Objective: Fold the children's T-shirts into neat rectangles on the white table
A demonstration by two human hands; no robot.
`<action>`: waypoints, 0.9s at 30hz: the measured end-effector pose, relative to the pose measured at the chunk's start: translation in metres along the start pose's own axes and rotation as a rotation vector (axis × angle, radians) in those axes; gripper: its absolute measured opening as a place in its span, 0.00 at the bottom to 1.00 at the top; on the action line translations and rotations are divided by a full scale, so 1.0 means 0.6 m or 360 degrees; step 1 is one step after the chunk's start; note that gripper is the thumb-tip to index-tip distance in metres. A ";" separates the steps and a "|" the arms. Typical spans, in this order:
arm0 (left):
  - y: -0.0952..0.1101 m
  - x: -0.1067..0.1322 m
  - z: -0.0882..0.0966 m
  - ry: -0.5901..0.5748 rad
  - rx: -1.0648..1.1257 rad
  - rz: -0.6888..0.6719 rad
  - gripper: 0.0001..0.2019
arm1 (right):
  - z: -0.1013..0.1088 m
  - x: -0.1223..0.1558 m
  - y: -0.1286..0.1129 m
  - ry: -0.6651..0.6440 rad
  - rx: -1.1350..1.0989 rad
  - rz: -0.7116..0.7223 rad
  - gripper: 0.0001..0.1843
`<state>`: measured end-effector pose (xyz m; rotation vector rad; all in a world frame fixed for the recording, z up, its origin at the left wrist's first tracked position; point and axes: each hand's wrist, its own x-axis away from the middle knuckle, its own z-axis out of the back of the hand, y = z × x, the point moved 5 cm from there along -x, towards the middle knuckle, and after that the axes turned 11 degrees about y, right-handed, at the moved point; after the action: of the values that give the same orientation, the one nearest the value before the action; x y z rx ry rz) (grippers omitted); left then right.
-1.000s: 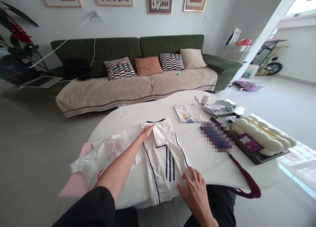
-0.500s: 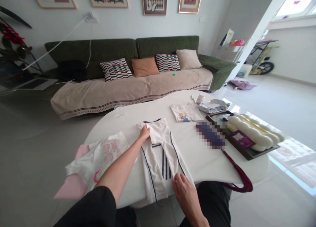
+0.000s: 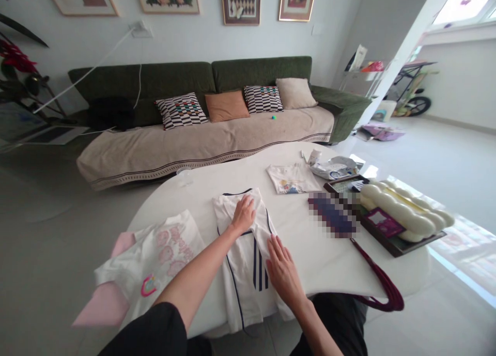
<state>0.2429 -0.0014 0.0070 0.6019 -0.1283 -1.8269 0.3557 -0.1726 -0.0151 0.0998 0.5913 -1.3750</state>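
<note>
A white jersey with navy stripes and piping (image 3: 246, 265) lies folded lengthwise on the white oval table (image 3: 310, 242), its lower end hanging over the near edge. My left hand (image 3: 244, 214) rests flat on its upper part, fingers stretched out. My right hand (image 3: 282, 268) lies flat on the jersey's right side near the stripes, fingers apart. Neither hand holds anything.
A white shirt with pink print (image 3: 163, 252) over a pink garment (image 3: 98, 307) sits at the table's left. A folded white printed tee (image 3: 290, 178), crumpled packaging (image 3: 335, 167), a dark tray (image 3: 391, 242) with a cream cushion-like object (image 3: 406, 211) and a maroon strap (image 3: 382, 283) occupy the right. A green sofa (image 3: 217, 108) stands behind.
My left hand slid right from the jersey's collar edge onto its upper middle and flattened. My right hand moved up from the jersey's lower right edge onto its right side.
</note>
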 end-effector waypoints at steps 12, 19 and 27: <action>0.002 0.000 -0.044 -0.0235 -0.0105 0.0089 0.33 | -0.029 0.005 0.004 -0.0205 0.0148 -0.0030 0.27; -0.002 -0.006 -0.049 -0.0274 -0.0051 0.0100 0.35 | -0.026 0.031 0.002 -0.0250 0.0175 -0.0019 0.29; -0.004 -0.017 -0.049 -0.0429 -0.0124 0.0064 0.37 | -0.012 0.039 -0.007 -0.0269 0.0231 -0.0053 0.29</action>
<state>0.2568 0.0152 -0.0160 0.2945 -0.2466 -1.8579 0.3510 -0.1917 -0.0306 0.0898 0.3532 -1.4421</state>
